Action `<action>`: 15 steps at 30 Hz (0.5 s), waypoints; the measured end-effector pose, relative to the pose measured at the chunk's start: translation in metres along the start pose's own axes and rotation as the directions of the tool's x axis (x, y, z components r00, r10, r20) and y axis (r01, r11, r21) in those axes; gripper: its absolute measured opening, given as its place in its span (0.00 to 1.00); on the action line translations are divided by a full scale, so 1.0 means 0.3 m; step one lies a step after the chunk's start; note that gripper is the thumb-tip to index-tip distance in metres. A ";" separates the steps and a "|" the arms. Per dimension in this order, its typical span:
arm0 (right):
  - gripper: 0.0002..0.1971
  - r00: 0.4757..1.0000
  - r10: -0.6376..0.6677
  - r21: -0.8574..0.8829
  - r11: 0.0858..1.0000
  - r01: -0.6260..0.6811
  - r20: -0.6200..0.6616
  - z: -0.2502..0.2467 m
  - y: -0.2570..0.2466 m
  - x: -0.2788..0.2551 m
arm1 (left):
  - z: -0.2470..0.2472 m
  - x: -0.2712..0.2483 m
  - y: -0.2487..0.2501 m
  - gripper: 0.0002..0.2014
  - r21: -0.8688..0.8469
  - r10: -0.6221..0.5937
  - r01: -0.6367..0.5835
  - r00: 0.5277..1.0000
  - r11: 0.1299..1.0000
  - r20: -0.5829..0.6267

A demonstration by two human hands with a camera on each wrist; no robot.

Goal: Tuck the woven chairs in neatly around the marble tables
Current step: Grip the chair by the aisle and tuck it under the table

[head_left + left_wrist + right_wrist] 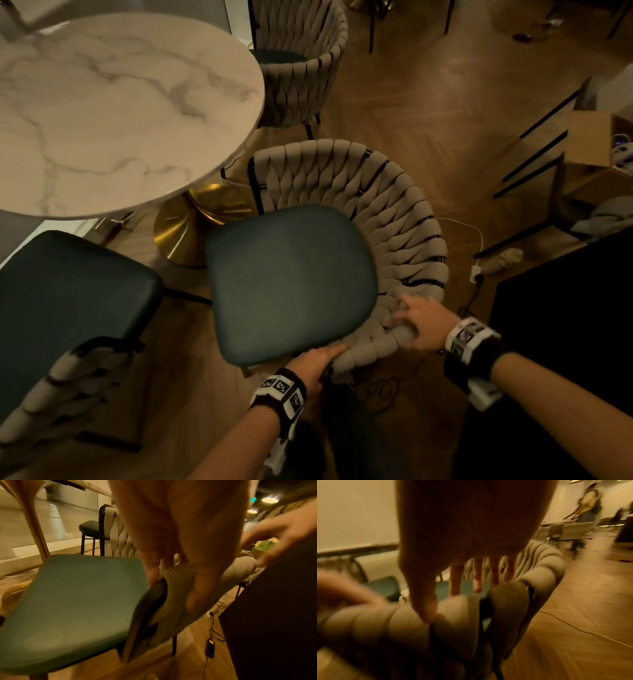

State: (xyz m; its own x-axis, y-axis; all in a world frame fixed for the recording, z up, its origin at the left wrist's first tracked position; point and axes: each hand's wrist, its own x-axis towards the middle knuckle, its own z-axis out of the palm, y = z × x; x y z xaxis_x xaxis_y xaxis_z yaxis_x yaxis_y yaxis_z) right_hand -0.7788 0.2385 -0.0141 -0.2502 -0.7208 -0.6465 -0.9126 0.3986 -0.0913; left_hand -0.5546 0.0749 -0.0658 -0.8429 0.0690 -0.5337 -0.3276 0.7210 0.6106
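A woven chair (pixel 394 212) with a dark green seat (pixel 291 274) stands on the wooden floor, just right of the round marble table (pixel 120 102); its seat front is near the gold pedestal. My left hand (pixel 325 358) grips the near end of the woven backrest beside the seat. In the left wrist view its fingers (pixel 152 573) and thumb curl round the woven band (pixel 180 577). My right hand (pixel 407 318) lies on top of the backrest rim further right. In the blurred right wrist view its fingers (pixel 457 582) reach straight over the weave (pixel 462 615).
A second woven chair (pixel 68 301) stands at the lower left, and a third (pixel 298 68) beyond the table. The gold pedestal (pixel 191 222) stands under the table. Cables and a plug (pixel 476 274) lie on the floor at right, beside a dark cabinet (pixel 565 325) and a cardboard box (pixel 596 147).
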 end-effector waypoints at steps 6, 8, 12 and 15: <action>0.37 0.813 0.517 0.317 0.844 -0.433 -0.266 -0.160 0.250 0.123 | 0.035 -0.002 0.034 0.38 0.014 -0.056 0.058 0.992 0.998 -0.113; 0.43 0.752 0.637 0.543 0.697 -0.468 -0.170 -0.163 0.295 0.180 | 0.039 -0.003 0.031 0.37 -0.015 -0.048 0.047 0.990 0.999 -0.130; 0.44 0.707 0.707 0.708 0.516 -0.482 -0.034 -0.158 0.338 0.263 | 0.070 0.010 -0.003 0.41 -0.087 -0.056 0.043 0.985 0.995 -0.160; 0.41 0.704 0.709 0.682 0.528 -0.505 -0.027 -0.154 0.362 0.276 | 0.083 0.014 -0.005 0.43 -0.095 -0.070 0.055 0.983 0.994 -0.167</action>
State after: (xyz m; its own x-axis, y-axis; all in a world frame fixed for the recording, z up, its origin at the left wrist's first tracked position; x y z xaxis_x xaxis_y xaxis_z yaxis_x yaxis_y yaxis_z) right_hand -0.9136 0.1959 -0.0425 -0.8322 -0.2404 -0.4996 -0.1346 0.9618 -0.2385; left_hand -0.5470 0.0913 -0.0835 -0.8772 -0.0978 -0.4701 -0.4125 0.6548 0.6333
